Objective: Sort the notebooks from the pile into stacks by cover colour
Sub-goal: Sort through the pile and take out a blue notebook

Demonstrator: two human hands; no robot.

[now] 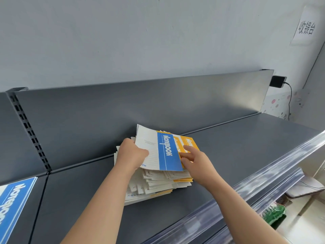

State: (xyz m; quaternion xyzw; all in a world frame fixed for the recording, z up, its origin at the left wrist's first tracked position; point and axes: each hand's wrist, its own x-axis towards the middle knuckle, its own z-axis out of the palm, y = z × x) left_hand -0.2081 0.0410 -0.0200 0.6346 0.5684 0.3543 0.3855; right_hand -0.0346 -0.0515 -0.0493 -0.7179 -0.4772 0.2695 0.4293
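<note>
Watching L hand (131, 154) gripping the blue notebook (165, 152) by its white left edge, thumb on top, and it's tipping up off the pile (158, 185), which is sitting mid-shelf right by the back panel (105, 111). R hand (197, 162) is resting fingertips on the yellow notebook (190, 140) just beneath, index out straight; can't tell whether it's pinching that cover or only pinning it. Key relation, as I'm reading it: the second blue notebook (15, 205) is lying flat far to my left, in the next bay past the slotted upright (29, 131), so the held one is prob. going leftward, and L hand is clearly nearer. Long axis of the held book is running away from me twd the back panel, approx parallel w/ the one at left, so I'm judging no turn is needed. Nothing is standing btwn them on the dark shelf (246, 147); only the bay seam is crossing the path. Clear price rail (263, 175) is running along the front edge.
</note>
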